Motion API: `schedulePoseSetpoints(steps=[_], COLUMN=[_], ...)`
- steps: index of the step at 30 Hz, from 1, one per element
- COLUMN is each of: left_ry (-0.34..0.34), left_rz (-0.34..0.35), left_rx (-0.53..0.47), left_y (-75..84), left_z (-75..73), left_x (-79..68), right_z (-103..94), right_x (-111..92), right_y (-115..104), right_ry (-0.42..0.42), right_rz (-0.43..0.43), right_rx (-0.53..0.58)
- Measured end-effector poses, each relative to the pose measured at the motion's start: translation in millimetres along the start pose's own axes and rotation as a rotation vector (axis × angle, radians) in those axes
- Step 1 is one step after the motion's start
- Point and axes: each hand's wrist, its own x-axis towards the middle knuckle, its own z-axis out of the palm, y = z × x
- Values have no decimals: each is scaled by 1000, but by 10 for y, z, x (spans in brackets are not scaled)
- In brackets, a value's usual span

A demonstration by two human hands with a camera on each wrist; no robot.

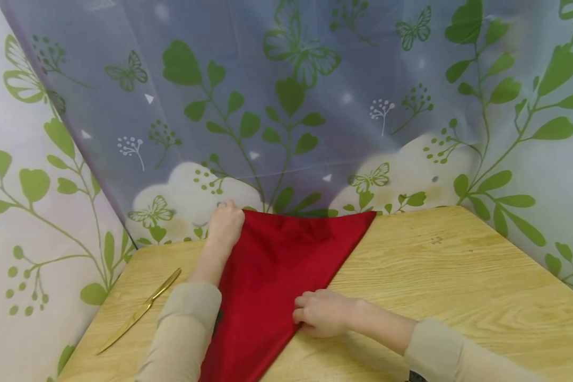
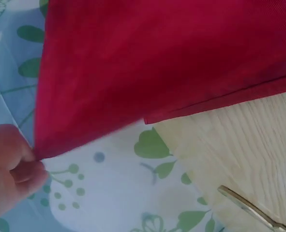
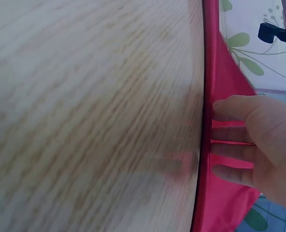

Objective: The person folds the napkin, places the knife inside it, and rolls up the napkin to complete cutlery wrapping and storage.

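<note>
A red cloth napkin [image 1: 272,276], folded, spreads over the middle of the wooden table. At its far left corner my left hand [image 1: 226,223] pinches the fabric. The left wrist view shows that corner of the red cloth [image 2: 133,63] lifted, with thumb and fingers of the left hand [image 2: 14,166] closed on its tip. Along the slanting right edge of the cloth, my right hand [image 1: 322,313] rests with its fingertips touching the fold. In the right wrist view the fingers of the right hand [image 3: 268,140] are spread apart against the red edge [image 3: 208,121], not gripping it.
A gold table knife [image 1: 140,313] lies on the table left of my left forearm, its handle pointing away. The wooden tabletop [image 1: 434,265] extends to the right of the cloth. A patterned curtain [image 1: 248,106] with leaves and butterflies hangs behind the table's far edge.
</note>
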Motion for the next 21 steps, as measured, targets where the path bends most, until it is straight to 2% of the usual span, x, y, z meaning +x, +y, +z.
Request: schedulePoseSetpoints(steps=[2,4,6,10,13,16,21], left_ry=[-66,-102,-84,18,61,63,20], left_rz=[-20,-19,-10,10,7,-14,-79], left_rx=[-10,-5,4,14,-11,-52,-117], left_y=[9,22,29,16,-2,-6,14], left_z=[18,50,98,197,243,248,212], left_x=[-12,-37,-70,-101,-90,-58,-4], right_z=[6,3,-3,-18,-17,-8,-11], right_x=[7,12,19,11,5,6,8], right_y=[5,11,14,12,12,15,29], right_ry=[-6,-11,-16,-29,-34,-31,-24], right_rz=[8,14,17,22,27,30,25], right_rx=[7,7,12,21,24,19,11])
